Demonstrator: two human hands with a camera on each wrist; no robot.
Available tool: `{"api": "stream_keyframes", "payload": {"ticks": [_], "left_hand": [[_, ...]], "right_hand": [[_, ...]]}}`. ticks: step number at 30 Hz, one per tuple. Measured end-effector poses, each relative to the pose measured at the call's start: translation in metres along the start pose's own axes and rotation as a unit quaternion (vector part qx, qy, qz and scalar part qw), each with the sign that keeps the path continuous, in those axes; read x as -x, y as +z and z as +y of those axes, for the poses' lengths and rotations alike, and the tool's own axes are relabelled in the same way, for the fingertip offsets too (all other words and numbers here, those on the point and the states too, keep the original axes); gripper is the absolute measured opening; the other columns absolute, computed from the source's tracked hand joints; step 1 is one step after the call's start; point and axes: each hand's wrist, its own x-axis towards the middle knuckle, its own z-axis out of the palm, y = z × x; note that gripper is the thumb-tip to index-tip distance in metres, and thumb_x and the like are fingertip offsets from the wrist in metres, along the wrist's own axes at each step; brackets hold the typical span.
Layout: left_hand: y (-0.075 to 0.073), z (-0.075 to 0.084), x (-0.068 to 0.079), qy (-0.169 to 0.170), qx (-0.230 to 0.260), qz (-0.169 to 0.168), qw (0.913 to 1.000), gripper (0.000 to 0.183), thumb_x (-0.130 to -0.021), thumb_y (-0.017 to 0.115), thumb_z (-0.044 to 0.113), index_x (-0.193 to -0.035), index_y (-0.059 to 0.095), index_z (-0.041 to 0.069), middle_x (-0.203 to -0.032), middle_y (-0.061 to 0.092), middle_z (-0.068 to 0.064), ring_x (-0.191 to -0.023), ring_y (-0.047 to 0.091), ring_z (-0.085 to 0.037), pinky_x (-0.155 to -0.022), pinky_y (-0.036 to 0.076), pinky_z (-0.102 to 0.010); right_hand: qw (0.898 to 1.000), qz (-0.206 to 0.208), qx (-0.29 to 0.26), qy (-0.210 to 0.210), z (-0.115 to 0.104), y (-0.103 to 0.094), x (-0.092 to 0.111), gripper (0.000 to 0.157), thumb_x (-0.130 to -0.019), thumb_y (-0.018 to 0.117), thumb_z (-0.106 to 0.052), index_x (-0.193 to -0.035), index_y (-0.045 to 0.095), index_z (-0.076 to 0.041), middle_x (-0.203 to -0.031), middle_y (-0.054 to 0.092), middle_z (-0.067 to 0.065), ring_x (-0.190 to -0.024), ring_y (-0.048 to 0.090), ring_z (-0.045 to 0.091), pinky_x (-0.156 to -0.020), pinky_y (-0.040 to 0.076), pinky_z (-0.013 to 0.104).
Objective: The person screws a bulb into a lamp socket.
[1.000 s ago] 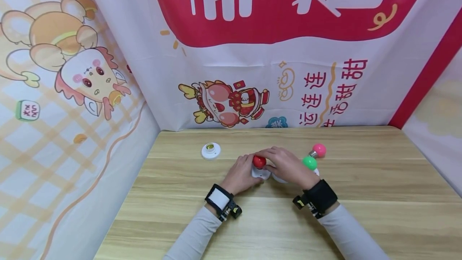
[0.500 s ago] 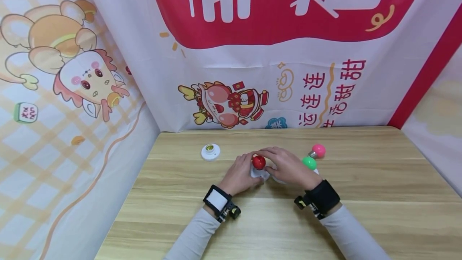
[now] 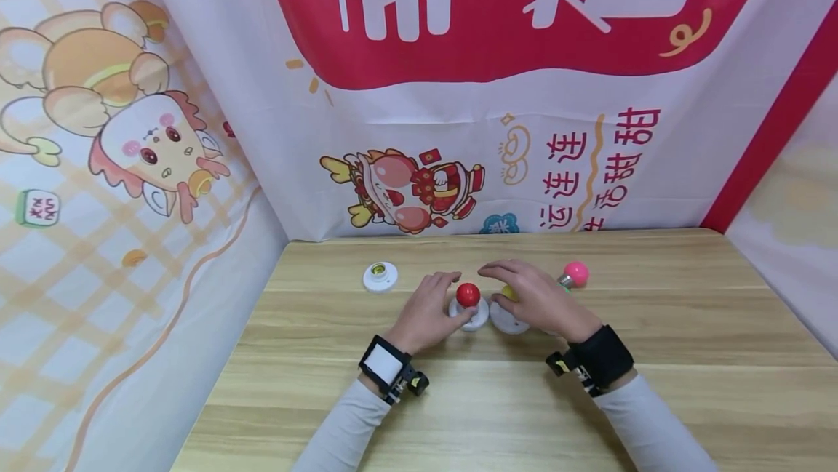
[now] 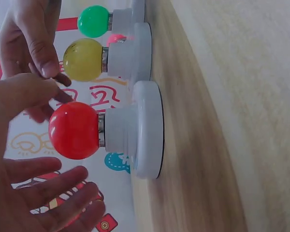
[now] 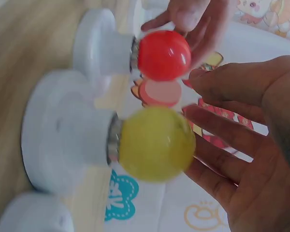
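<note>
A red light bulb [image 3: 468, 294] stands upright, its metal base seated in a white round lamp holder [image 4: 149, 128]. My left hand [image 3: 428, 316] is spread around this bulb, fingers parted and not gripping it. Right of it, a yellow light bulb [image 5: 158, 144] sits in a second white lamp holder [image 5: 53, 133]. My right hand [image 3: 540, 301] hovers by the yellow bulb with loosely bent fingers and nothing held. In the head view that hand covers most of the yellow bulb. A green light bulb [image 4: 93, 21] in another holder shows in the left wrist view.
A pink light bulb [image 3: 576, 273] lies on its side at the back right of the wooden table [image 3: 497, 399]. Back left stands a lamp holder [image 3: 380, 277] with no bulb. A printed cloth [image 3: 393, 116] hangs behind the table.
Both hands have come off the red bulb and its holder. My right hand has moved right to the yellow bulb; the left has opened out and shifted slightly left.
</note>
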Motion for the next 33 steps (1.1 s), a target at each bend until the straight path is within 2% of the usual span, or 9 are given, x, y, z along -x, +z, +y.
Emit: {"api": "stream_keyframes", "payload": {"ticks": [6,12,17,20,27,33], "left_hand": [[-0.008,-0.004,0.002,0.011,0.002,0.05,0.9987,0.063,-0.089,0.057,0.057,-0.136,0.051,0.016,-0.13,0.054,0.003,-0.119,0.046,-0.012,-0.098,0.047,-0.034],[-0.013,-0.014,0.002,0.028,0.006,0.11,0.9935,0.046,-0.091,0.061,0.042,-0.127,0.059,0.014,-0.122,0.06,0.002,-0.113,0.051,-0.012,-0.095,0.049,-0.033],[-0.017,-0.026,0.001,0.033,-0.003,0.153,0.9877,0.035,-0.09,0.064,0.028,-0.121,0.062,0.012,-0.118,0.062,0.001,-0.11,0.053,-0.014,-0.092,0.051,-0.032],[-0.019,-0.033,-0.001,0.036,-0.017,0.168,0.985,0.033,-0.088,0.067,0.023,-0.118,0.063,0.011,-0.116,0.063,-0.001,-0.109,0.054,-0.015,-0.092,0.051,-0.033],[-0.025,-0.052,-0.003,0.033,-0.041,0.197,0.9789,0.031,-0.082,0.071,0.017,-0.112,0.067,0.01,-0.109,0.065,-0.004,-0.105,0.052,-0.02,-0.089,0.05,-0.036],[-0.027,-0.068,-0.005,0.017,-0.058,0.21,0.9758,0.033,-0.079,0.074,0.019,-0.11,0.067,0.009,-0.108,0.064,-0.007,-0.11,0.049,-0.026,-0.092,0.045,-0.045]], "right_hand": [[1.0,0.014,-0.002,0.022,0.012,-0.012,0.006,0.042,-0.084,0.074,-0.018,-0.125,0.063,-0.017,-0.126,0.061,0.002,-0.119,0.053,0.02,-0.097,0.05,0.045],[0.999,0.047,-0.006,0.026,0.022,-0.02,0.012,0.034,-0.084,0.073,-0.013,-0.117,0.067,-0.017,-0.12,0.064,0.001,-0.115,0.056,0.018,-0.094,0.052,0.042],[0.996,0.08,0.018,0.036,0.031,-0.024,0.019,0.032,-0.084,0.074,-0.015,-0.115,0.068,-0.018,-0.117,0.065,-0.001,-0.11,0.058,0.017,-0.09,0.054,0.04],[0.994,0.097,0.029,0.045,0.037,-0.026,0.024,0.031,-0.083,0.074,-0.016,-0.114,0.069,-0.018,-0.115,0.066,-0.001,-0.107,0.06,0.017,-0.087,0.056,0.04],[0.991,0.12,0.016,0.058,0.054,-0.027,0.032,0.028,-0.084,0.073,-0.014,-0.112,0.069,-0.017,-0.114,0.065,-0.001,-0.107,0.059,0.017,-0.085,0.056,0.04],[0.987,0.141,0.018,0.08,0.068,-0.029,0.037,0.026,-0.083,0.073,-0.012,-0.109,0.07,-0.014,-0.115,0.065,0.004,-0.11,0.057,0.023,-0.088,0.053,0.046]]}}
